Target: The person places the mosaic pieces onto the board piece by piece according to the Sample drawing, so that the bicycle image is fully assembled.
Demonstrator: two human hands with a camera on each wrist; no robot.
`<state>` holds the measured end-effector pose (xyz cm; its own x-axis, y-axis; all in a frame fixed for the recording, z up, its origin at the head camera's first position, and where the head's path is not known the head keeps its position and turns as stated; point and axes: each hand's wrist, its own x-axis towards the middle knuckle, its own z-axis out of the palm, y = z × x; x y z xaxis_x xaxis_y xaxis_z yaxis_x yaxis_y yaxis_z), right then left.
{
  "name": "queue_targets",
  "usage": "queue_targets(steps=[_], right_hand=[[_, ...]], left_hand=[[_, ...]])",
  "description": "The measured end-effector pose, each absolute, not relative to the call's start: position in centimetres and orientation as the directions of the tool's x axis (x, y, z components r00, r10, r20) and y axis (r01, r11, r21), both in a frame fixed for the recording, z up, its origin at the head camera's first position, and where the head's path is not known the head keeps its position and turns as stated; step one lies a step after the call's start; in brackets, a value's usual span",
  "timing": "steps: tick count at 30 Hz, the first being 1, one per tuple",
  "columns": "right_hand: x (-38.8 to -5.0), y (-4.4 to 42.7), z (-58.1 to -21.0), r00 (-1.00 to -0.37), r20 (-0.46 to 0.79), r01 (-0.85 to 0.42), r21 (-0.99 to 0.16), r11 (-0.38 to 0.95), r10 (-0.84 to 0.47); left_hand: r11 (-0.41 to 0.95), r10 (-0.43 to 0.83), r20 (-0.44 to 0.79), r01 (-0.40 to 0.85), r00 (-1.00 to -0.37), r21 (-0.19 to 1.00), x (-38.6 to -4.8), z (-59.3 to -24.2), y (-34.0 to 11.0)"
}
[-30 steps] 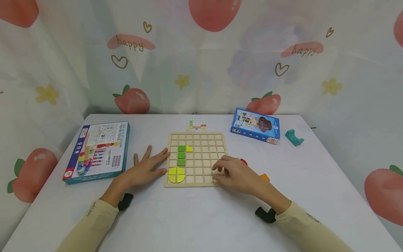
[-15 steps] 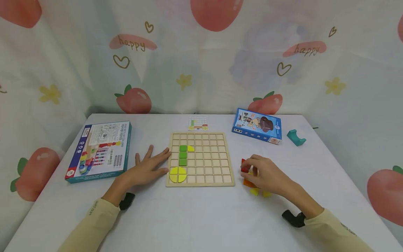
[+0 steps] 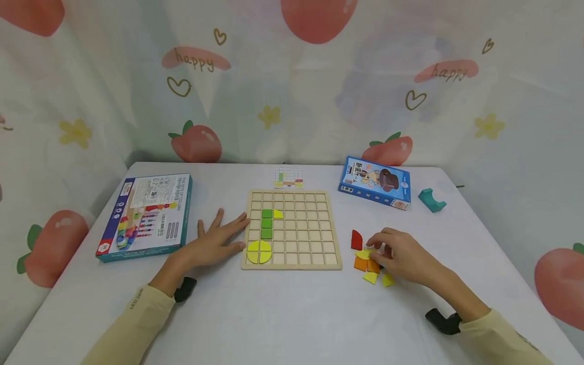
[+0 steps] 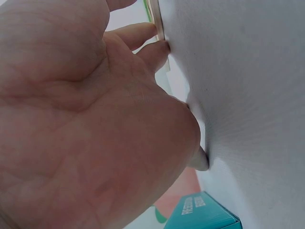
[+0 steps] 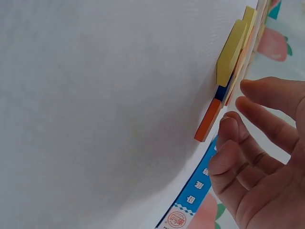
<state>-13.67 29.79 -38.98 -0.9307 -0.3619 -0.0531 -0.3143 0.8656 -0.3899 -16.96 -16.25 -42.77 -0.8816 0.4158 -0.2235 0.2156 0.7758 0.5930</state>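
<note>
My left hand [image 3: 211, 247] lies with spread fingers at the left edge of a wooden grid board [image 3: 303, 267], its fingertips touching the rim. In the board sit several green squares [image 3: 266, 223], a yellow circle of quarter pieces [image 3: 259, 252] and a single yellow quarter piece [image 3: 278, 214]. My right hand [image 3: 406, 257] hovers over a small pile of loose pieces right of the board. Its fingers are loosely bent, and the right wrist view shows nothing between thumb and fingertips. Beside them are yellow pieces [image 5: 232, 55], orange squares [image 3: 360, 264] and a red quarter piece [image 3: 356, 240].
A pattern card [image 3: 289, 178] lies behind the board. At the left is a large flat game box [image 3: 146, 218]; a blue box [image 3: 375, 182] stands at the back right, beside a teal curved block [image 3: 431, 201]. A printed cloth [image 3: 305, 101] hangs behind the table.
My right hand has moved right from the board to the loose pieces, then slightly further right, uncovering the red piece and several others. The left hand stays at the board's edge.
</note>
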Motion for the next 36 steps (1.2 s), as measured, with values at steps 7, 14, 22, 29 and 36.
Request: queue_targets(steps=[7, 14, 22, 29, 36], right_hand=[[-13.8, 30.31, -39.09, -0.93, -0.067, -0.311, -0.382, 0.87, -0.362], [-13.69, 30.57, -39.27, -0.927, -0.073, -0.314, -0.387, 0.867, -0.369], [-13.56, 30.52, -39.34, -0.925, -0.08, -0.314, -0.383, 0.868, -0.37], [-13.64, 30.44, -39.45, -0.923, -0.075, -0.322, -0.382, 0.866, -0.376], [-13.81, 30.39, -39.59, -0.925, -0.07, -0.321, -0.382, 0.867, -0.374]], left_hand=[[0.785, 0.412, -0.218, 0.223, -0.885, 0.578, -17.23, -42.64, -16.08], [0.783, 0.415, -0.225, 0.22, -0.882, 0.582, -17.21, -42.68, -15.96], [0.78, 0.415, -0.228, 0.216, -0.881, 0.587, -17.05, -42.64, -15.87], [0.783, 0.414, -0.226, 0.218, -0.882, 0.582, -16.92, -42.49, -15.92], [0.788, 0.412, -0.226, 0.221, -0.883, 0.575, -16.92, -42.51, -15.94]])
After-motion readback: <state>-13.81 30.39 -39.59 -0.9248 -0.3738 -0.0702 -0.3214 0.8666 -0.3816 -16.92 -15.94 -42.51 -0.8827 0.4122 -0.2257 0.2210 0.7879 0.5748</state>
